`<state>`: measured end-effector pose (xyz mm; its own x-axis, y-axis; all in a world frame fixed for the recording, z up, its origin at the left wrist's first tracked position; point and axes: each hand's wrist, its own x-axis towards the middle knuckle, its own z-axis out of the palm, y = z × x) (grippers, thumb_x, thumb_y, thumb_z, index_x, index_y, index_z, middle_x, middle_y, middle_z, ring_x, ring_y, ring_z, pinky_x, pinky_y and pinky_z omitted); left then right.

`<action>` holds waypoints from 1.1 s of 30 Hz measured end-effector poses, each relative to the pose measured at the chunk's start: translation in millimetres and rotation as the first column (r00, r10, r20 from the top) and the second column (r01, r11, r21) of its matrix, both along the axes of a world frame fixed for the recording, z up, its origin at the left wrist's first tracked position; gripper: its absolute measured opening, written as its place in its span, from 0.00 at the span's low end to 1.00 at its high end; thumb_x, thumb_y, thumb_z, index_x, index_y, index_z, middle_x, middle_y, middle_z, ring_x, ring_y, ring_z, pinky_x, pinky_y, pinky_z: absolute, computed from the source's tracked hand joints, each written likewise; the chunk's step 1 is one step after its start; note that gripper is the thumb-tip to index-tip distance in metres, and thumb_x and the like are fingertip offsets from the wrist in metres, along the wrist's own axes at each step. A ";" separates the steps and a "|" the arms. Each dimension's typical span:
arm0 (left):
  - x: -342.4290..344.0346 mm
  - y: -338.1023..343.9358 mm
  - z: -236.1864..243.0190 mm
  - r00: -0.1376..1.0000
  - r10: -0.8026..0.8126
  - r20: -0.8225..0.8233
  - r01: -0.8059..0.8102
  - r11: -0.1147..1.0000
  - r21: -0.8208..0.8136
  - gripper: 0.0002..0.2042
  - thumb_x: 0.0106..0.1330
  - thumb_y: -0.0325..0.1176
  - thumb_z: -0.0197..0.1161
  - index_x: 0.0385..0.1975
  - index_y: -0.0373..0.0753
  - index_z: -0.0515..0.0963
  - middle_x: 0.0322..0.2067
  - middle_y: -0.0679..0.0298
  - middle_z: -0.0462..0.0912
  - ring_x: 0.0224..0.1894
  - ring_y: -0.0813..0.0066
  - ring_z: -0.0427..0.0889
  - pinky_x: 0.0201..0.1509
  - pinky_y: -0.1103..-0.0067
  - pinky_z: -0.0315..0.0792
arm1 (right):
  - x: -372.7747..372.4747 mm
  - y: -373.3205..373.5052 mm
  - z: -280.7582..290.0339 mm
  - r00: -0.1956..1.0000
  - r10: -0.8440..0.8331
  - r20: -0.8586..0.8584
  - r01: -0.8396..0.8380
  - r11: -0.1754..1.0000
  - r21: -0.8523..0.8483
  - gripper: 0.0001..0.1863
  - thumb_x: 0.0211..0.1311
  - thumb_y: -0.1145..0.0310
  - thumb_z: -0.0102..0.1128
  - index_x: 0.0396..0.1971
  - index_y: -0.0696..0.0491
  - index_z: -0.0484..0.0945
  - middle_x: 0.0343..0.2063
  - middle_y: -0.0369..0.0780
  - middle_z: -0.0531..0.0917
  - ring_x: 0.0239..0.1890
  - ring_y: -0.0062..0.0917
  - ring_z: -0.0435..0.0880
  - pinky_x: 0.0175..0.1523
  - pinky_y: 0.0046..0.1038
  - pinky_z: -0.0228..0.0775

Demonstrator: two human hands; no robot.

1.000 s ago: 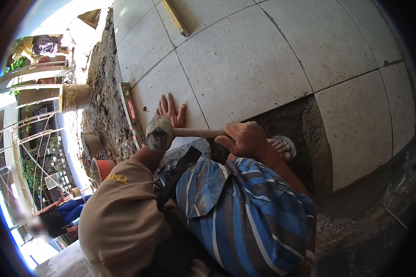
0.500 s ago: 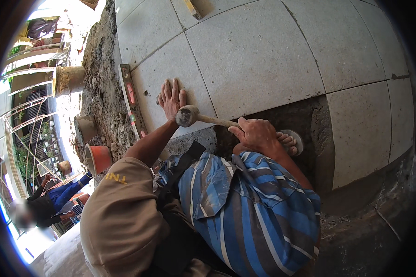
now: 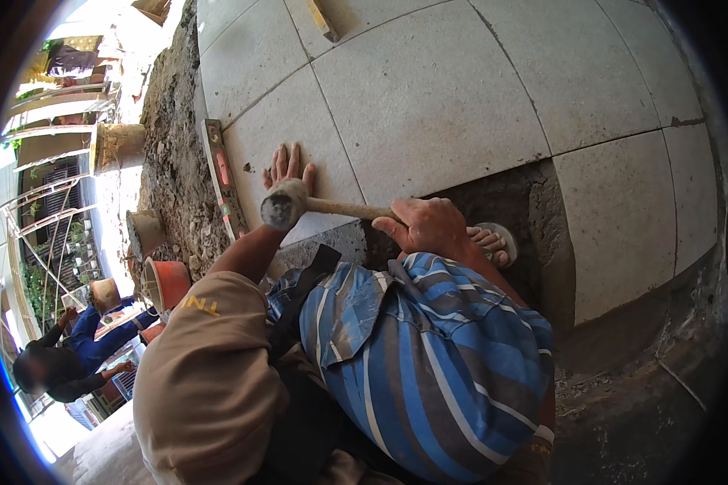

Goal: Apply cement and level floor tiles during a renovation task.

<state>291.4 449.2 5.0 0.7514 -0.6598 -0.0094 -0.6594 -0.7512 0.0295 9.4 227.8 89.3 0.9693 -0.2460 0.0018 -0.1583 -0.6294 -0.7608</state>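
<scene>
My right hand (image 3: 430,226) is closed round the wooden handle of a mallet (image 3: 349,208). Its thick dark-faced head hangs over my left wrist and hides part of the back of that hand. My left hand (image 3: 289,162) lies palm down on a pale square tile (image 3: 299,109), fingers stretched out. Along that tile's left edge rests a spirit level (image 3: 225,179) with red parts. Just in front of my knees, an untiled strip of dark mortar (image 3: 510,198) shows beside the laid tiles.
My bare foot in a sandal (image 3: 500,242) stands on the mortar. Rough soil (image 3: 174,145) borders the tiles on the left, with an orange bucket (image 3: 168,283) and clay-coloured pots (image 3: 146,230). Another person (image 3: 73,356) is at far left. A wooden piece (image 3: 322,20) lies on far tiles.
The mallet and my right hand have shifted left, the head now more over my left hand. My left hand stays flat on the tile. The other person has changed posture.
</scene>
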 end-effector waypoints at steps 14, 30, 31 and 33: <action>12.0 73.4 -28.2 0.854 0.517 -0.052 -0.520 0.849 -0.092 0.47 0.68 0.71 0.46 0.78 0.44 0.48 0.77 0.49 0.49 0.79 0.52 0.47 0.78 0.49 0.37 | 70.9 19.8 -26.3 0.977 0.212 0.008 -0.211 0.973 -0.090 0.30 0.70 0.38 0.52 0.23 0.52 0.76 0.20 0.45 0.82 0.23 0.42 0.84 0.26 0.39 0.76; 9.0 70.1 -9.1 0.870 0.481 -0.103 -0.492 0.844 -0.213 0.43 0.72 0.65 0.47 0.75 0.37 0.53 0.75 0.46 0.52 0.77 0.47 0.49 0.78 0.56 0.41 | 65.7 30.5 -24.7 0.941 0.265 0.210 -0.265 0.964 -0.026 0.30 0.68 0.38 0.55 0.20 0.51 0.72 0.16 0.42 0.78 0.18 0.38 0.81 0.23 0.37 0.73; 3.6 67.3 -5.3 0.875 0.475 -0.089 -0.483 0.855 -0.188 0.43 0.72 0.65 0.48 0.75 0.37 0.53 0.75 0.47 0.51 0.77 0.47 0.49 0.78 0.57 0.42 | 64.3 30.2 -32.0 0.941 0.265 0.209 -0.265 0.964 -0.033 0.30 0.68 0.38 0.55 0.20 0.51 0.72 0.16 0.42 0.78 0.18 0.38 0.81 0.23 0.37 0.73; 1.5 65.0 -7.4 0.875 0.475 -0.093 -0.484 0.853 -0.194 0.43 0.71 0.65 0.49 0.75 0.38 0.53 0.75 0.47 0.51 0.77 0.47 0.49 0.78 0.56 0.41 | 58.9 37.2 -49.8 0.988 0.151 -0.040 -0.155 0.979 -0.131 0.30 0.68 0.38 0.55 0.20 0.51 0.72 0.16 0.41 0.78 0.17 0.37 0.81 0.22 0.36 0.73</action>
<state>292.8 514.2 -2.4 0.9770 -0.2077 0.0492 -0.2134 -0.9480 0.2360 68.3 265.0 39.5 0.9955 -0.0944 -0.0048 -0.0737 -0.7434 -0.6648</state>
